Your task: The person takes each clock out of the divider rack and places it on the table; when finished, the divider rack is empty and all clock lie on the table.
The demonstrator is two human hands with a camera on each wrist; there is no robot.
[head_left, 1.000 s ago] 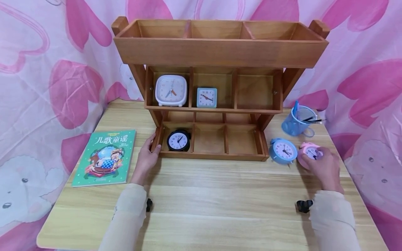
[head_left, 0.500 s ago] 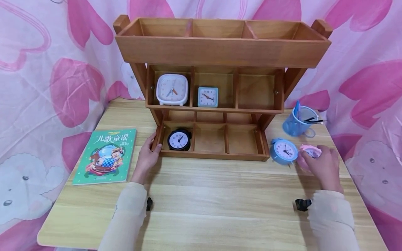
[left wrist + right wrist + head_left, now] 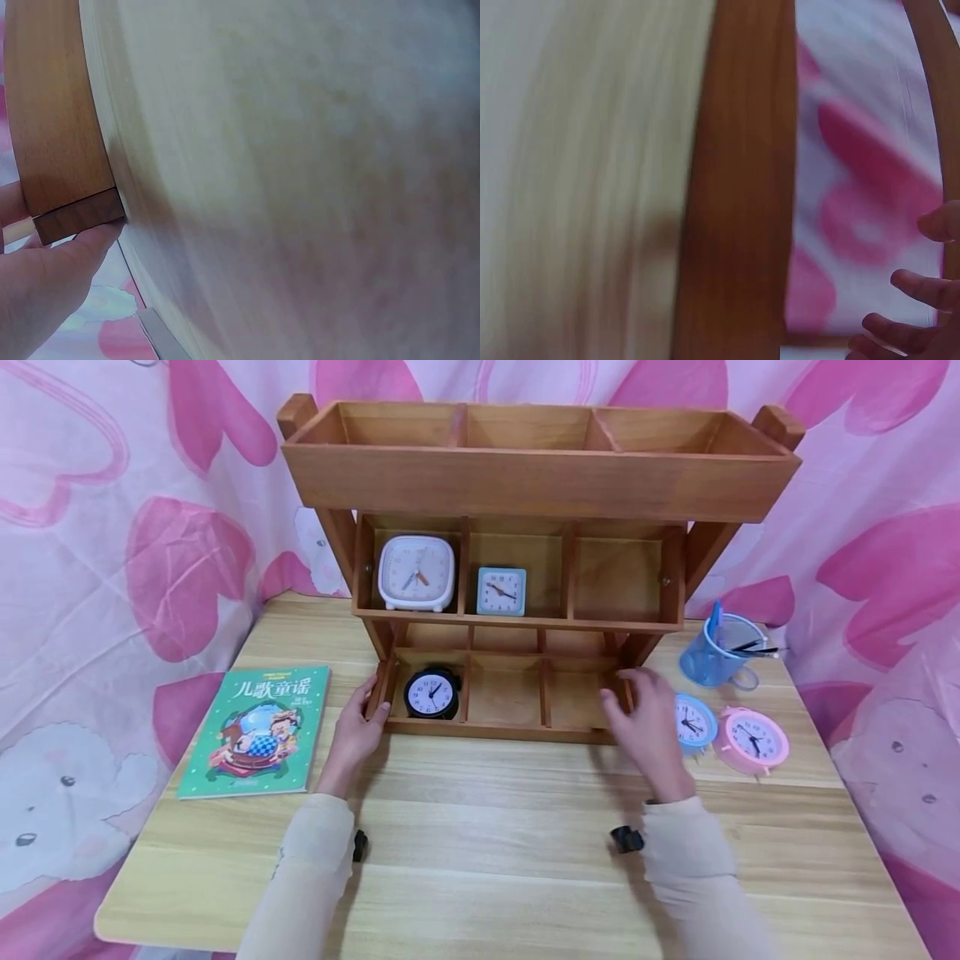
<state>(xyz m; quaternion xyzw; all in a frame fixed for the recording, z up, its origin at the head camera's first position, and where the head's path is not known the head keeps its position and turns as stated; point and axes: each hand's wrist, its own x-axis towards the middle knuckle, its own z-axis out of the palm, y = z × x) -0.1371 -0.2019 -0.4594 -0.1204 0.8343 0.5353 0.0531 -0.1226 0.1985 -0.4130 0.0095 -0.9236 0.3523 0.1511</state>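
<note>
A brown wooden shelf rack (image 3: 540,485) with three tiers of compartments stands at the back of the table. My left hand (image 3: 352,739) grips its lower left corner; in the left wrist view, thumb and fingers pinch the board's end. Over the lower right end of the rack is my right hand (image 3: 648,727), fingers spread and holding nothing. It partly hides a blue alarm clock (image 3: 696,724). Right of that stands a pink alarm clock (image 3: 753,741). A black clock (image 3: 432,693) sits in the bottom left compartment. The middle tier holds a white clock (image 3: 416,572) at left and a small teal-edged clock (image 3: 501,592) in the centre.
A green picture book (image 3: 255,731) lies left of the rack. Behind the blue and pink clocks, a blue mesh pen cup (image 3: 708,656) holds pens. Pink-and-white heart-patterned curtains (image 3: 191,581) surround the wooden table (image 3: 495,852).
My right hand has let go of the pink clock and moved left to the rack's lower right end. The pink clock now stands turned more to the front. My left hand keeps its grip.
</note>
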